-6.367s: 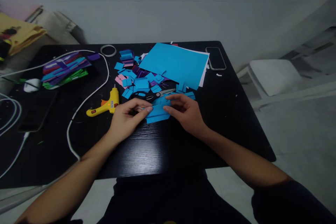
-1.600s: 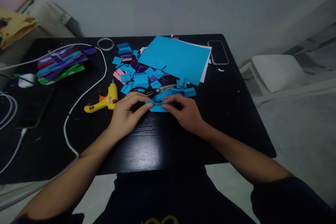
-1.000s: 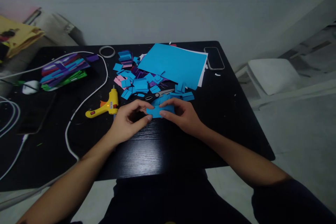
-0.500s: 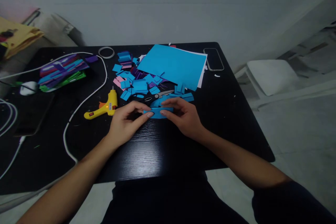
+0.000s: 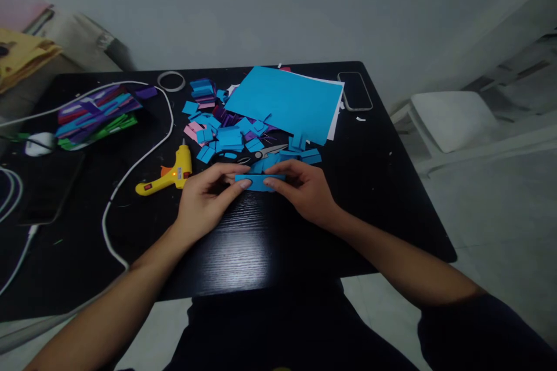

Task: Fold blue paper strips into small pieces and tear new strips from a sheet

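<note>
Between my two hands is a small blue paper strip [image 5: 257,183], its long edge running left to right. My left hand [image 5: 209,194] pinches its left end between thumb and fingers. At the right end, my right hand [image 5: 307,191] pinches it the same way. Just beyond my fingers lie scissors [image 5: 270,151], partly covered by blue paper pieces. A heap of cut and folded paper pieces [image 5: 230,139], mostly blue with some pink and purple, spreads behind them. To the left of my left hand, a yellow glue gun [image 5: 176,173] rests on its side, a small orange light showing.
A large blue sheet [image 5: 287,103] lies over white paper at the back, beside a phone [image 5: 355,91]. A tape roll [image 5: 171,81], a bundle of coloured strips [image 5: 98,116] and a white cable [image 5: 107,214] occupy the left. A white chair [image 5: 452,119] stands right of the black table [image 5: 369,232].
The view has shifted slightly. Both hands still hold the blue strip, whose front face now looks flatter and more upright toward me.
</note>
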`<state>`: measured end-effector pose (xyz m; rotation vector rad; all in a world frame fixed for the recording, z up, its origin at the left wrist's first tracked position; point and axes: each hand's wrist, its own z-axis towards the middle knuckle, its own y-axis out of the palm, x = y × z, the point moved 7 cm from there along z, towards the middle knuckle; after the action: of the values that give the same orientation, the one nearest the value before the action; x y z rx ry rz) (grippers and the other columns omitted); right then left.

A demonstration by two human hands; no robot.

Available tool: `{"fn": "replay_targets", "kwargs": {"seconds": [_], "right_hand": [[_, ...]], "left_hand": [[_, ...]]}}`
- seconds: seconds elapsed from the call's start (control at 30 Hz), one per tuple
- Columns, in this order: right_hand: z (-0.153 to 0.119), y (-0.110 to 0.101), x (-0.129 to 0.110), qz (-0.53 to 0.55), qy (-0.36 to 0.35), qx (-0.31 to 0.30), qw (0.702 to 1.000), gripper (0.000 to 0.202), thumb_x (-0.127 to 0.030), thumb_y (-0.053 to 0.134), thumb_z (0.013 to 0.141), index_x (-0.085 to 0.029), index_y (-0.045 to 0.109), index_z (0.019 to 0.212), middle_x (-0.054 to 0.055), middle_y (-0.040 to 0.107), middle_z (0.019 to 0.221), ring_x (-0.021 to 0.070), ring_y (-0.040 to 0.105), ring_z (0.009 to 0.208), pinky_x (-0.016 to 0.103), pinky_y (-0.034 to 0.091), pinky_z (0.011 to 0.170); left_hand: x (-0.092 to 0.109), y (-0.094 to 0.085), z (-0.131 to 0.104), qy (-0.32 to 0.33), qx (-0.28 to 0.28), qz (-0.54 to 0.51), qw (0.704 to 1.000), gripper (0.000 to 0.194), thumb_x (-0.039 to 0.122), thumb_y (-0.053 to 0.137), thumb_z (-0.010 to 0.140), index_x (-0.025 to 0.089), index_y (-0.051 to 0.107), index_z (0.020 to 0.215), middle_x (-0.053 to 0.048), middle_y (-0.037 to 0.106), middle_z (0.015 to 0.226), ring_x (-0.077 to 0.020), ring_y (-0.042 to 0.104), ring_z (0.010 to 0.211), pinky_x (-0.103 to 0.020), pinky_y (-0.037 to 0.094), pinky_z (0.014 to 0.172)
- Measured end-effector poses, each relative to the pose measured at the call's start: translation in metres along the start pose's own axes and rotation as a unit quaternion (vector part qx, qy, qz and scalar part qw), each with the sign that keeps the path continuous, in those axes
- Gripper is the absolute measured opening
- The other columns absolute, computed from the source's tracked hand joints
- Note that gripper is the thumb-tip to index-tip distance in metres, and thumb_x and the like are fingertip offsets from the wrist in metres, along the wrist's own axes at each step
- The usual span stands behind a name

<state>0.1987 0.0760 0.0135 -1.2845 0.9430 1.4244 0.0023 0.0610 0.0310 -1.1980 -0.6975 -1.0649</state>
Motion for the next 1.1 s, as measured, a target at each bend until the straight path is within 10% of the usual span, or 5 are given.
{"fn": "replay_targets", "kwargs": {"seconds": [0.73, 0.93, 1.1], "right_hand": [[0.002, 0.004, 0.013, 0.075, 0.049, -0.026, 0.996, 0.026, -0.037, 0.085, 0.082, -0.022, 0.074, 0.101, 0.003, 0.078, 0.098, 0.021, 0.074, 0.09, 0.04, 0.063, 0.086], [-0.001, 0.005, 0.002, 0.037, 0.029, -0.036, 0.998, 0.054, -0.038, 0.084, 0.085, -0.03, 0.06, 0.132, 0.003, 0.077, 0.104, 0.0228, 0.075, 0.089, 0.041, 0.065, 0.083], [-0.003, 0.007, -0.003, 0.02, -0.02, -0.06, 0.998, 0.063, -0.036, 0.087, 0.081, -0.031, 0.059, 0.137, 0.006, 0.068, 0.134, 0.0273, 0.068, 0.12, 0.043, 0.06, 0.099]], "left_hand": [[-0.007, 0.004, 0.005, -0.027, -0.02, -0.046, 0.998, 0.02, 0.037, 0.078, 0.088, 0.02, 0.074, 0.098, 0.0, 0.072, 0.082, -0.0132, 0.066, 0.071, -0.025, 0.054, 0.066], [-0.008, 0.003, 0.004, -0.015, 0.0, -0.067, 0.998, 0.027, 0.037, 0.077, 0.09, 0.02, 0.07, 0.111, -0.001, 0.071, 0.084, -0.0125, 0.067, 0.069, -0.024, 0.056, 0.065], [-0.01, 0.002, 0.004, -0.03, -0.002, -0.066, 0.997, 0.019, 0.036, 0.073, 0.093, 0.02, 0.072, 0.104, 0.0, 0.071, 0.082, -0.0121, 0.067, 0.062, -0.024, 0.057, 0.06]]}}
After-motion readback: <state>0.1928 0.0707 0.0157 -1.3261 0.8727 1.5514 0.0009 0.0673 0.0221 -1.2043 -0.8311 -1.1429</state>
